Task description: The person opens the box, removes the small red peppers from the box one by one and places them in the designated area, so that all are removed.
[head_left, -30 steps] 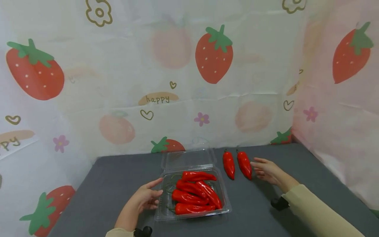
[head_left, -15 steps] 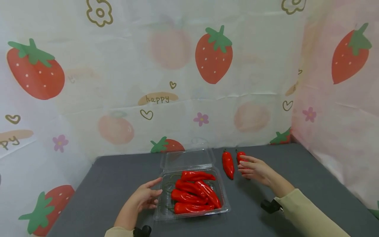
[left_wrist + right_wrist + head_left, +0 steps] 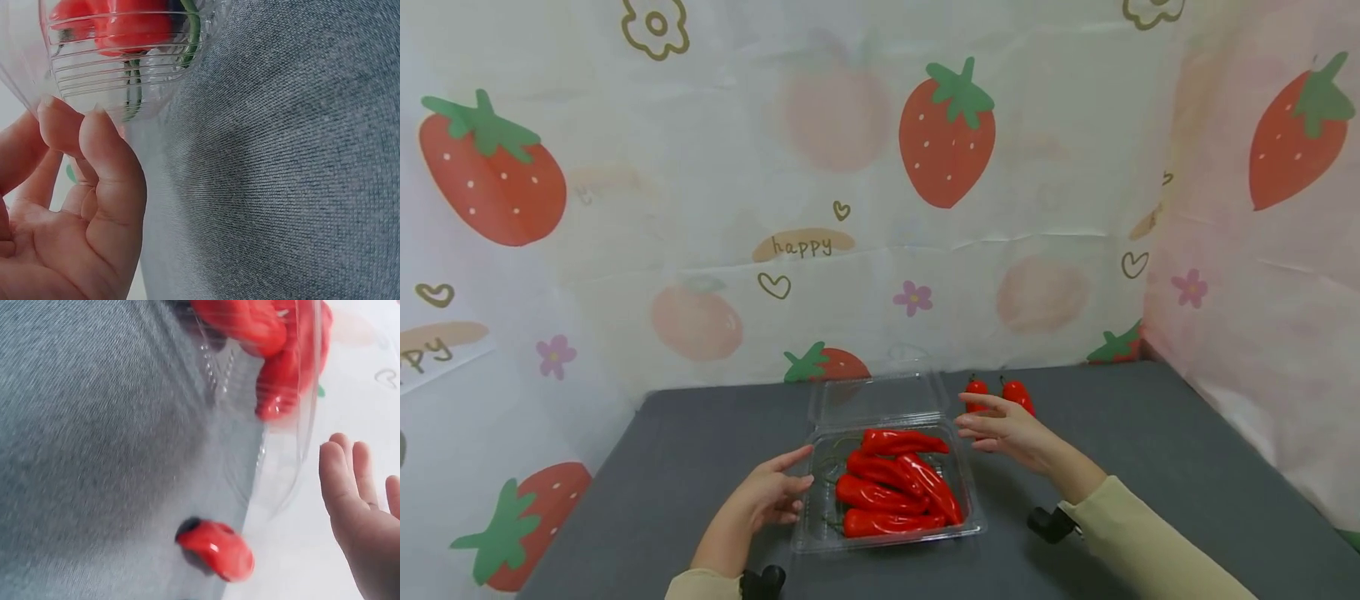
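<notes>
Backdrop (image 3: pixel 1060 200), strawberry print, behind back edge of grey table (image 3: pixel 715 433). Clear clamshell container (image 3: pixel 895 543) mid-table, lid (image 3: pixel 880 402) swung up toward back edge. Left hand (image 3: pixel 766 496) at container's left side, grasping nothing, index finger and thumb extended, fingertips at the wall; contact unclear. Right hand (image 3: pixel 1011 437) released, fingers loosely spread, just beside container's back right corner. Five red peppers (image 3: pixel 880 497) piled inside container. Two more near table's back edge, right of lid: left pepper (image 3: pixel 976 387), right pepper (image 3: pixel 1018 395), both partly hidden by right hand.
</notes>
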Demonstrator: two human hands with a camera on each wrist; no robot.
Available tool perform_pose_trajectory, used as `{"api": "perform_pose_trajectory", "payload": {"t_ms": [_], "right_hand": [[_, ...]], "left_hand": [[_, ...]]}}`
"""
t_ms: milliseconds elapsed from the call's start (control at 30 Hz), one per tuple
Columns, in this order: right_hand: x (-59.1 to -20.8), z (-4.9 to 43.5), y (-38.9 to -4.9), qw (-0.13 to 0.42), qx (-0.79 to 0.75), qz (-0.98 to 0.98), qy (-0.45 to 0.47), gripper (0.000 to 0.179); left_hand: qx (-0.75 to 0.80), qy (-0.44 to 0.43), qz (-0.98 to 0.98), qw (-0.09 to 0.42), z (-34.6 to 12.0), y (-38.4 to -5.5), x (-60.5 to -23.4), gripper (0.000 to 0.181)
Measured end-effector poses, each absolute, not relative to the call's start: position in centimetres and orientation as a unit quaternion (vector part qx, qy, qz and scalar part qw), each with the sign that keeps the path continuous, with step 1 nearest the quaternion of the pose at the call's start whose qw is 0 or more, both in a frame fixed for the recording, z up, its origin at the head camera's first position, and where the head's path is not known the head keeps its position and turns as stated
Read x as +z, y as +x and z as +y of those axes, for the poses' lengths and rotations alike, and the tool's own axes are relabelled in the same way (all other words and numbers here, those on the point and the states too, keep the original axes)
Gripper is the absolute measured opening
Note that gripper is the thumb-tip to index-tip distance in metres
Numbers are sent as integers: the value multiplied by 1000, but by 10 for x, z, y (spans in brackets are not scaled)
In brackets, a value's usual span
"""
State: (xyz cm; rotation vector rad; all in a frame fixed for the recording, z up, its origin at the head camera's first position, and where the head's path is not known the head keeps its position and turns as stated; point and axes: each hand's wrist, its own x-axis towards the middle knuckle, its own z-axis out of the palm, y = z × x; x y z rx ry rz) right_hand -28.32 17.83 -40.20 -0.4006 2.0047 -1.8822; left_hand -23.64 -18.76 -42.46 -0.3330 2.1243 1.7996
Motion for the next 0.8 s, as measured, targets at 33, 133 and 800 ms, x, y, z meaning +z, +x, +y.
{"api": "perform_pose_trajectory", "payload": {"t_ms": [33, 133, 800], "right_hand": [[-402, 175, -284, 180, -664, 711, -147, 69], [-402, 165, -285, 176, -658, 714, -162, 69], [-414, 116, -303, 138, -521, 819, -196, 61]], "left_hand": [[632, -118, 747, 168, -188, -236, -424, 56], [632, -120, 748, 167, -187, -236, -423, 56], [633, -119, 746, 167, -187, -235, -423, 55]]}}
